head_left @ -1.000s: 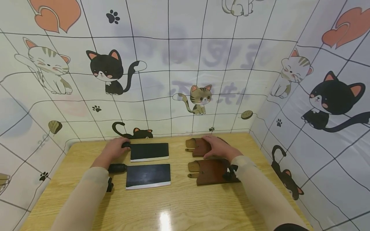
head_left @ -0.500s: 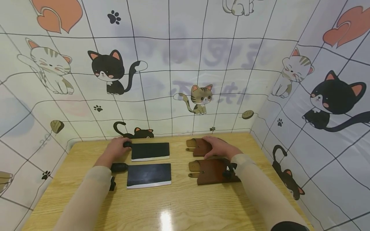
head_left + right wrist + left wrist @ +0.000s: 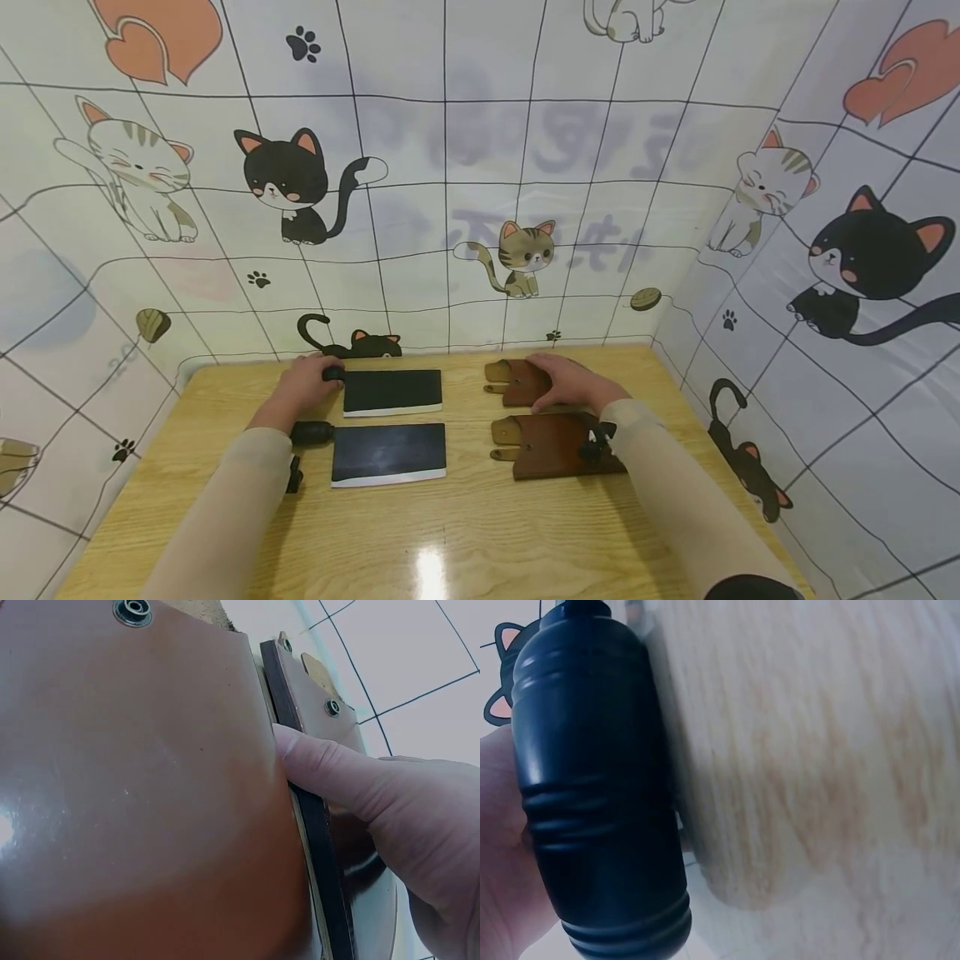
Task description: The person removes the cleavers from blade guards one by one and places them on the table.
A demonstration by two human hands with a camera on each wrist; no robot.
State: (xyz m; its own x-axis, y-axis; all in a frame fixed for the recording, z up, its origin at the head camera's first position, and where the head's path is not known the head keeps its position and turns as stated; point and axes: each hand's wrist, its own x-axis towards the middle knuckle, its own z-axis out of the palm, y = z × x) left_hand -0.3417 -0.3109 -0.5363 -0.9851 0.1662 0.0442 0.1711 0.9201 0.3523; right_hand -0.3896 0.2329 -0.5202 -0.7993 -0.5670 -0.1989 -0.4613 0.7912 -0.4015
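Note:
My left hand (image 3: 303,383) grips the black handle of the far cleaver (image 3: 392,392), whose dark blade lies flat with its pale edge toward me. The near cleaver (image 3: 388,454) lies parallel in front; its ribbed black handle (image 3: 604,780) fills the left of the left wrist view and hides most of my fingers there. On the right, my right hand (image 3: 570,383) spans the far brown leather sheath (image 3: 528,383), thumb (image 3: 322,757) along its near edge. Its fingers are hidden on the far side. The near leather sheath (image 3: 555,446) lies just in front, under my wrist.
Everything lies on a light wooden table (image 3: 360,542). A wall covering (image 3: 420,200) with grid lines and cartoon cats rises behind the table and along both sides. Both sheaths have a tan flap and a strap at their left ends.
The head view has shifted slightly, so the scene sits a little farther right. Both hands stay where they were, on the far cleaver's handle and the far sheath.

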